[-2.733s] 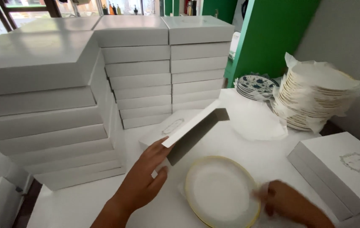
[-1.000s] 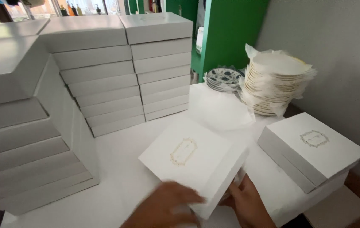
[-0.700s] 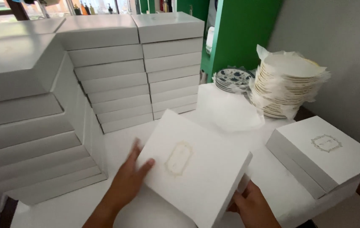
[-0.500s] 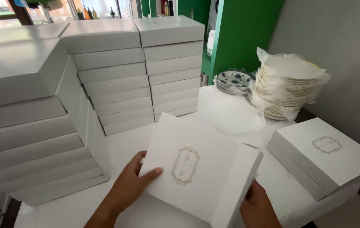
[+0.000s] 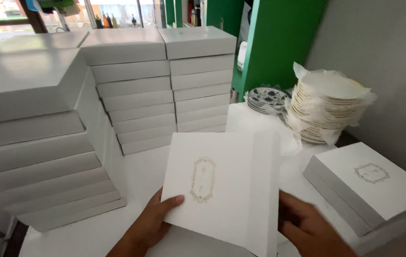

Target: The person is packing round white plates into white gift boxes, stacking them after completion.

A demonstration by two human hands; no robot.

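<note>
A flat white box (image 5: 222,185) with a gold oval emblem on its lid is lifted above the white table (image 5: 141,166), tilted up toward me. My left hand (image 5: 153,221) grips its lower left corner, thumb on the lid. My right hand (image 5: 305,228) holds its right side from below and is blurred. The box hides what lies under it on the table.
Tall stacks of white boxes stand at the left (image 5: 31,133) and at the back (image 5: 165,85). Two closed emblem boxes (image 5: 369,188) are stacked at the right. A pile of paper-interleaved plates (image 5: 326,107) and patterned blue plates (image 5: 267,97) sit behind, beside a green shelf (image 5: 279,43).
The lid was put over the gold-rimmed plate and the closed box was picked up. Over the last second it tilted further up toward me, both hands staying at its lower edge.
</note>
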